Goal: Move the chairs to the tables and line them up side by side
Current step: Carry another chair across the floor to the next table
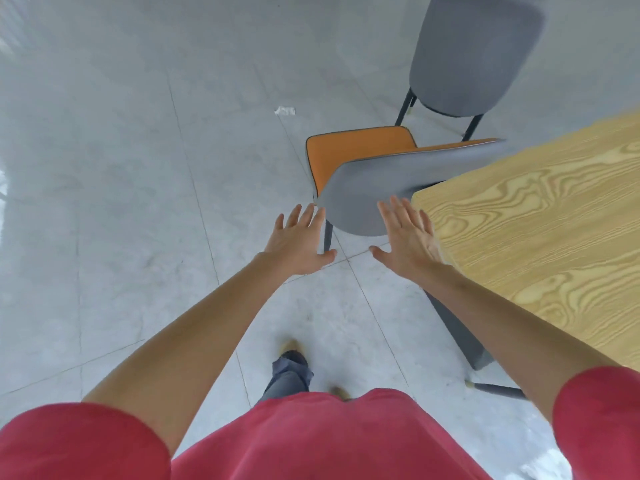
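Grey tiled floor [138,202] with a wooden table [540,230] at the right.

On the floor stand an orange-seated chair [353,150] close by the table's corner and a second grey chair [474,53] farther off. A crumpled white scrap [285,111] lies on the tiles left of them. The table's dark leg [460,334] meets the floor.
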{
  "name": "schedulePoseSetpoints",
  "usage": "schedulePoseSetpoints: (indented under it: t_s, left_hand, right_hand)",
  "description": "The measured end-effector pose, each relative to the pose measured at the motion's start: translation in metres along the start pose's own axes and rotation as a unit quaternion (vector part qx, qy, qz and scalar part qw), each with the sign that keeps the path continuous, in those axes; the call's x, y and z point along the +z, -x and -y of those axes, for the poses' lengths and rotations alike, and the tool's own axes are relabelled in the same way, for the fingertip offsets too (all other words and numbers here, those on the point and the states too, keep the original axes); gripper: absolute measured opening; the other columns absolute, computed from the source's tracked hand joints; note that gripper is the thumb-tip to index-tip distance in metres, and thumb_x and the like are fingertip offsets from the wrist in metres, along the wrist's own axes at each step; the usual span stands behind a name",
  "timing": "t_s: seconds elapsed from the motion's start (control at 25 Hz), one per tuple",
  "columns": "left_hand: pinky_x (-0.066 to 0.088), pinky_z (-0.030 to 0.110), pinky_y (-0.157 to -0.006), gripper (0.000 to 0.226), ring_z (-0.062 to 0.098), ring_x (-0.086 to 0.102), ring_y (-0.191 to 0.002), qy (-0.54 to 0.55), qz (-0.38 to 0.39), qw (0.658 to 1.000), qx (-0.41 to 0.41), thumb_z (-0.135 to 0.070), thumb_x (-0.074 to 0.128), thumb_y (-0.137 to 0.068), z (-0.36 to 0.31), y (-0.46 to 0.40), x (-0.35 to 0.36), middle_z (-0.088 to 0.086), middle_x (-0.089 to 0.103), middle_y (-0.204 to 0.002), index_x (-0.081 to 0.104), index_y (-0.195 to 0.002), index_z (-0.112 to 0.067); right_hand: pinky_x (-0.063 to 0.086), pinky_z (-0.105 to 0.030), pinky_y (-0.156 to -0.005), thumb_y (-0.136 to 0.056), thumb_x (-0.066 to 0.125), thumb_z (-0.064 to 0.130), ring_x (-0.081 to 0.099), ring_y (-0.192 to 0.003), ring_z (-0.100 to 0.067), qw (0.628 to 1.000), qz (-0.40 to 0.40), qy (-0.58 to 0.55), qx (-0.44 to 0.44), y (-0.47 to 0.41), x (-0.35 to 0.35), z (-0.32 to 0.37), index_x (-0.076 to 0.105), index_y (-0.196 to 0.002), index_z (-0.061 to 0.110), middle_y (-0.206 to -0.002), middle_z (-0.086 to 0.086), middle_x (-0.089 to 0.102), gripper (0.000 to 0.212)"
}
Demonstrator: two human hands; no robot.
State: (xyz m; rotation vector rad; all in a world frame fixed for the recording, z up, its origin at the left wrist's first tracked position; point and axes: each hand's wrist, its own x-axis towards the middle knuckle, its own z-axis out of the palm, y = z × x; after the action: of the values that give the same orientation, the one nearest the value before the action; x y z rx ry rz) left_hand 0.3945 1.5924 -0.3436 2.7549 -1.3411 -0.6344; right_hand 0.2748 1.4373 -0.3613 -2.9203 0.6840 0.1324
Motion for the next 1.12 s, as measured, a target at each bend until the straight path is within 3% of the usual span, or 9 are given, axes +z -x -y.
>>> schedulePoseSetpoints:
  t_s: [0.32,0.6,0.76,0.88,0.96,1.04,1.12]
  left_hand:
    - [0.008,0.047,-0.114,0.086,0.028,-0.001,-0.142,-0.022,-0.026,0.993,0.111,-0.048,0.048,-0.088,0.007,-0.08,-0.038,0.013,-0.001,-0.156,-0.003,-0.145,-0.009]
    - [0.011,0.047,-0.114,0.09,0.03,0.002,-0.142,-0.042,-0.015,0.983,0.177,-0.05,0.05,-0.087,-0.034,-0.15,-0.05,0.015,0.0,-0.155,-0.004,-0.145,-0.008]
    - [0.019,0.044,-0.112,0.089,0.03,0.014,-0.141,-0.025,-0.026,0.98,0.194,-0.048,0.053,-0.086,-0.063,-0.192,-0.052,0.016,0.011,-0.154,0.001,-0.145,-0.007]
    - [0.035,0.04,-0.102,0.088,0.031,0.035,-0.132,-0.01,-0.044,0.979,0.201,-0.048,0.057,-0.083,-0.078,-0.216,-0.047,0.015,0.029,-0.149,0.009,-0.145,-0.007]
    - [0.047,0.037,-0.08,0.083,0.031,0.052,-0.115,-0.003,-0.056,0.979,0.197,-0.047,0.058,-0.082,-0.083,-0.225,-0.04,0.013,0.046,-0.137,0.017,-0.143,-0.01]
    - [0.043,0.032,-0.061,0.071,0.029,0.062,-0.095,0.013,-0.088,0.973,0.212,-0.044,0.058,-0.082,-0.086,-0.23,-0.035,0.008,0.062,-0.116,0.029,-0.14,-0.015]
    - [0.04,0.027,-0.055,0.062,0.027,0.066,-0.082,0.025,-0.12,0.964,0.237,-0.04,0.06,-0.081,-0.088,-0.238,-0.034,0.004,0.068,-0.103,0.04,-0.135,-0.016]
  right_hand:
    - [0.011,-0.047,-0.115,-0.089,0.058,0.035,0.002,-0.144,-0.028,0.993,-0.05,-0.004,0.109,-0.043,-0.011,-0.014,0.007,-0.148,0.013,-0.157,-0.014,0.0,0.081]
    - [0.009,-0.048,-0.116,-0.087,0.061,0.027,0.002,-0.144,-0.028,0.983,-0.066,0.012,0.171,-0.079,-0.027,-0.07,0.008,-0.147,0.012,-0.157,-0.014,0.002,0.082]
    - [0.007,-0.048,-0.115,-0.085,0.064,0.027,0.004,-0.144,-0.027,0.986,-0.057,0.033,0.155,-0.108,-0.033,-0.111,0.014,-0.146,0.011,-0.156,-0.012,0.011,0.08]
    - [0.008,-0.046,-0.116,-0.082,0.066,0.037,0.015,-0.142,-0.024,0.991,-0.009,0.068,0.112,-0.134,-0.033,-0.139,0.03,-0.141,0.013,-0.149,-0.009,0.031,0.073]
    - [0.021,-0.044,-0.113,-0.074,0.075,0.033,0.039,-0.132,-0.024,0.995,-0.013,0.09,0.04,-0.146,-0.035,-0.151,0.05,-0.127,0.011,-0.133,-0.009,0.053,0.063]
    - [0.046,-0.044,-0.096,-0.055,0.088,0.02,0.066,-0.099,-0.029,0.993,-0.059,0.093,-0.033,-0.153,-0.037,-0.162,0.066,-0.103,0.004,-0.103,-0.014,0.071,0.055]
    - [0.056,-0.041,-0.077,-0.04,0.093,0.016,0.071,-0.078,-0.031,0.989,-0.09,0.082,-0.079,-0.16,-0.039,-0.174,0.07,-0.089,0.0,-0.085,-0.015,0.073,0.057]
